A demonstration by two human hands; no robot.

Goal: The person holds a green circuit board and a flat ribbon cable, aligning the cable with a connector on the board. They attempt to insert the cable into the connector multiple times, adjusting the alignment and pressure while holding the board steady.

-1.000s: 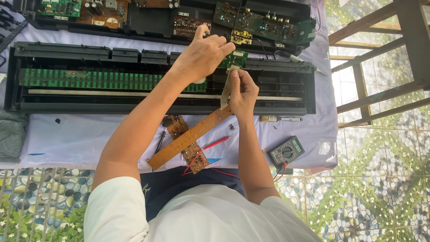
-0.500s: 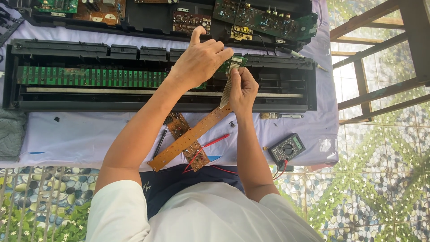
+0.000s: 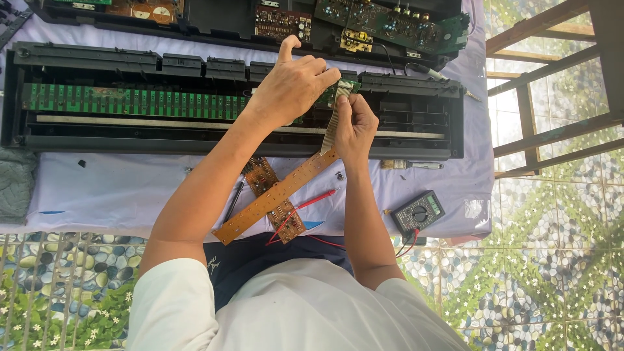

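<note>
Both hands meet over the green circuit board [image 3: 130,102]: right hand [image 3: 354,127] pinches a ribbon cable [image 3: 333,116], left hand [image 3: 292,84] grips its connector end.

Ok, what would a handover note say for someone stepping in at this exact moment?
Left hand: fingers closed on the small green board at the open keyboard chassis.
Right hand: pinching the flat ribbon cable, which runs up from the long brown board on the cloth.
Nearby: multimeter, red probe, brush.
Done: case open, boards exposed.
Left: ribbon's upper end is at the green board; whether it is seated cannot be told.
</note>
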